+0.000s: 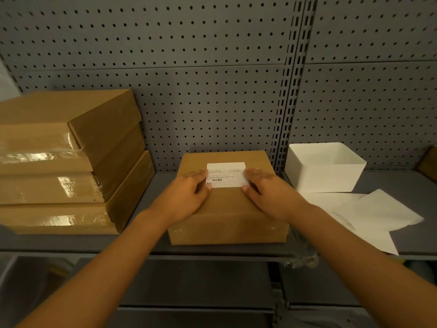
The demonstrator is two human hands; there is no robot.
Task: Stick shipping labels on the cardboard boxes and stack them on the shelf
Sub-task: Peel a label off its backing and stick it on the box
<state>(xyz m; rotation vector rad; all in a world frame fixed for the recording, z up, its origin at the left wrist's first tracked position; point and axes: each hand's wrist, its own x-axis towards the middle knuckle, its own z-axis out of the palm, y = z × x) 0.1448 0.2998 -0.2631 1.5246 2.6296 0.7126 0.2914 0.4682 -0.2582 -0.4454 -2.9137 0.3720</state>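
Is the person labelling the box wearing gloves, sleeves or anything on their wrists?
No. The left hand and the right hand are bare, with no gloves or rings that show. Both forearms are uncovered as far as the picture reaches, so no sleeve is visible, and there is no watch or wristband.

Brown cardboard box [227, 209] lies flat on the shelf [146, 247], white label [226, 174] on top.

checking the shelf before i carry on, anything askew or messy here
Mostly tidy. The label sits square on the box under both hands. Odd bits: the stack of boxes at left is uneven, its upper boxes twisted off the bottom one, and crumpled clear plastic hangs over the shelf edge.
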